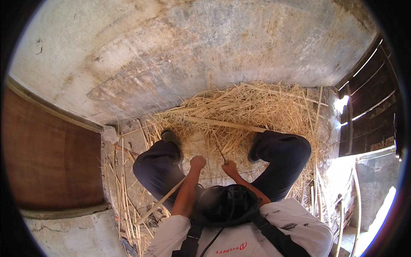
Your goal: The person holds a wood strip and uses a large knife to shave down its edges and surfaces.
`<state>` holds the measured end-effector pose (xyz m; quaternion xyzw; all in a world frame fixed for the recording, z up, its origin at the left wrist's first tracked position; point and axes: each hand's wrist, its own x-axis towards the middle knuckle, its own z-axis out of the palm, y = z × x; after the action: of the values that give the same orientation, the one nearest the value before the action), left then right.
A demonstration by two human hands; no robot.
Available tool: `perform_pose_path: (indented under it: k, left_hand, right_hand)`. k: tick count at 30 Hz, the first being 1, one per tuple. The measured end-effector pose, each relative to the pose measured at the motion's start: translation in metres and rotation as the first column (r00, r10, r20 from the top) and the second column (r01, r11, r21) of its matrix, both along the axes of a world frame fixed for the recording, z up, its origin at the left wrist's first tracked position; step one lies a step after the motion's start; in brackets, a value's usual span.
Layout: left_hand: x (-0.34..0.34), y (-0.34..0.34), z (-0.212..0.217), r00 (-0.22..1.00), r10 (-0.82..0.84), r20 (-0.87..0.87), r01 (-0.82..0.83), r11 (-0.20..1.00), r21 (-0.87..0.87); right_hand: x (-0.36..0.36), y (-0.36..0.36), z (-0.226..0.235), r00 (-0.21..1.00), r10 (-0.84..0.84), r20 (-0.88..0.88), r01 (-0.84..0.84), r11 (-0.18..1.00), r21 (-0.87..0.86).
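Note:
My left hand [198,162] is closed in a fist between my knees. A pale bamboo strip [159,203] slants from the lower left, passes behind my left forearm and lines up with that fist; the part inside the fingers is hidden. Just to the right, my right hand [230,166] is closed around the near end of a thin, dark, knife-like tool [220,151] that points away from me. The hands are a short gap apart. Beyond them, a long flat bamboo strip [224,124] lies across the straw-like shavings, its right end by my right knee.
A heap of shavings [274,100] lies against the stained wall [171,55]. Several long strips [123,188] lie on the floor at left, beside a brown wooden panel [51,150]. Poles [356,205] stand at the right near dark slatted boards [371,111]. My legs flank the work area.

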<state>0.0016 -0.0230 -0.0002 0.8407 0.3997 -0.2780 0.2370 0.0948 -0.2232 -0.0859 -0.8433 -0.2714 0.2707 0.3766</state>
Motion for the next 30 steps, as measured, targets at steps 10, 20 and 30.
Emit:
perform_pose_path:
  k: [10,20,30]
  left_hand:
    - [-0.018,0.032,-0.013,0.995,-0.01,0.102,0.002,0.997,0.078]
    - [0.008,0.058,-0.005,0.997,0.045,0.06,-0.046,0.998,0.03]
    - [0.035,0.063,0.136,0.988,0.048,0.145,-0.088,0.954,0.285]
  right_hand:
    - [0.007,0.02,0.029,0.988,0.066,-0.136,-0.072,0.997,-0.034]
    - [0.018,0.011,0.034,0.993,0.063,-0.097,-0.081,0.979,-0.187]
    - [0.027,0.011,0.01,0.955,-0.295,-0.03,0.29,0.951,-0.103]
